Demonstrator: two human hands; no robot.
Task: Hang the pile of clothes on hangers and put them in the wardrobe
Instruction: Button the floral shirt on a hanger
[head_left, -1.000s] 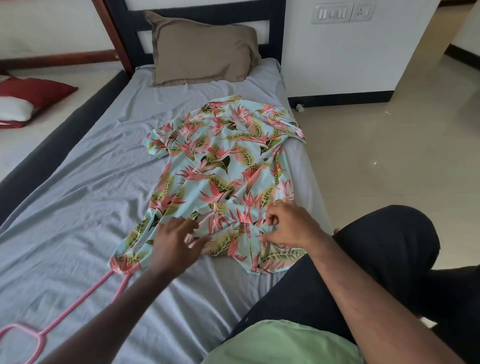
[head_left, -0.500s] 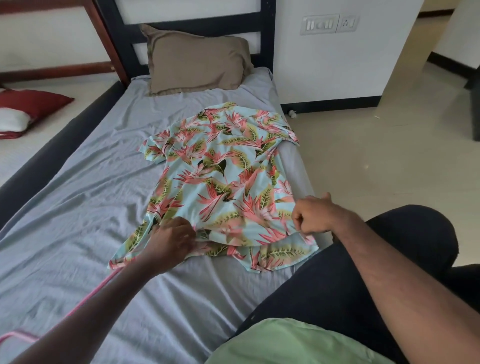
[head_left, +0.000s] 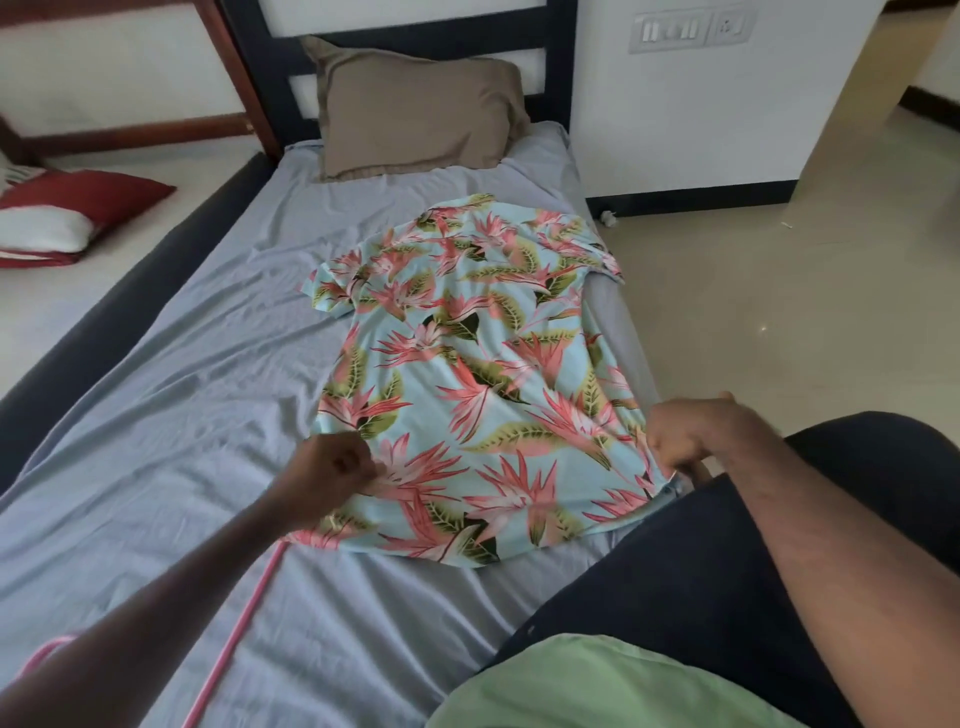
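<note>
Your short-sleeved shirt in pale blue cloth with pink flowers and green leaves (head_left: 467, 374) lies flat on the grey bedsheet (head_left: 182, 415), on the bed's right half. Its long axis runs straight away from you: hem toward you, collar end pointing at the tan pillow (head_left: 415, 104) by the dark headboard (head_left: 415, 36). One sleeve sticks out left, the other reaches the bed's right edge above the cream floor (head_left: 779, 312).

Your left hand (head_left: 332, 475) is curled tight, pinching the shirt's left side near the hem. Your right hand (head_left: 685, 436) is clenched on the right side of the hem, cloth bunched under the knuckles. The fabric between them looks pulled flat.

The thin pink plastic hanger (head_left: 244, 618) lies on the sheet at lower left; only a straight bar and a bit of curve show, the rest is hidden behind your left forearm and cut off by the frame. Your dark-trousered knee (head_left: 727, 571) covers the shirt's near right corner. Whether the shirt lies front up or back up is hard to tell. A red and white cushion (head_left: 67, 218) sits far left.
</note>
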